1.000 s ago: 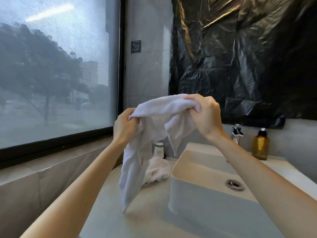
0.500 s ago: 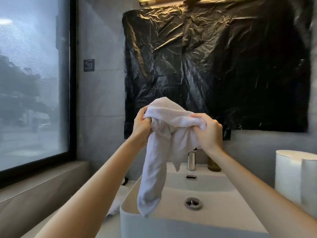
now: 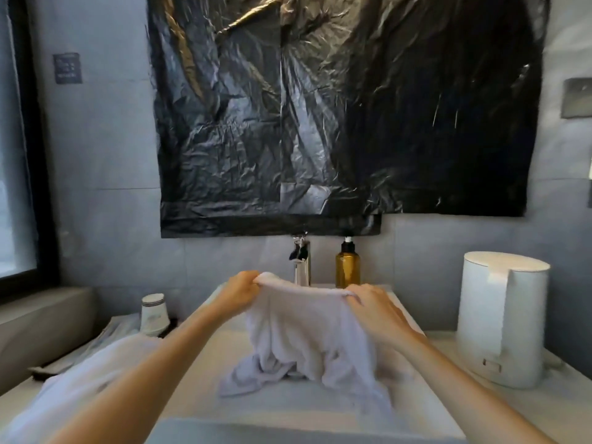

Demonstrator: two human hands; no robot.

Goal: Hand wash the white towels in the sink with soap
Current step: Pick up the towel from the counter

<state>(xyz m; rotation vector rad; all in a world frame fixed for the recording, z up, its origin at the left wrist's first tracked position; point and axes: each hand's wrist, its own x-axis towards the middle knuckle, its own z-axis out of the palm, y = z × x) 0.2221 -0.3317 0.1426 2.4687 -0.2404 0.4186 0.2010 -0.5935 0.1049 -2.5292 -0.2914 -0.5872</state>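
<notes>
Terrycloth hung between our hands over the basin. Our left hand (image 3: 240, 291) pinched one top corner of the white towel (image 3: 304, 331), and our right hand (image 3: 373, 307) gripped the other, fingers curled round the edge. The towel's lower folds lay crumpled on the floor of the sink (image 3: 198, 389). Behind it stood the faucet (image 3: 301, 264), with an amber soap bottle (image 3: 347, 265) just beside it. A second white towel (image 3: 80, 379) lay on the surface left of the sink, near a cup (image 3: 154, 314). A white kettle (image 3: 503, 318) stood to the right, under black plastic sheeting (image 3: 346, 107).
</notes>
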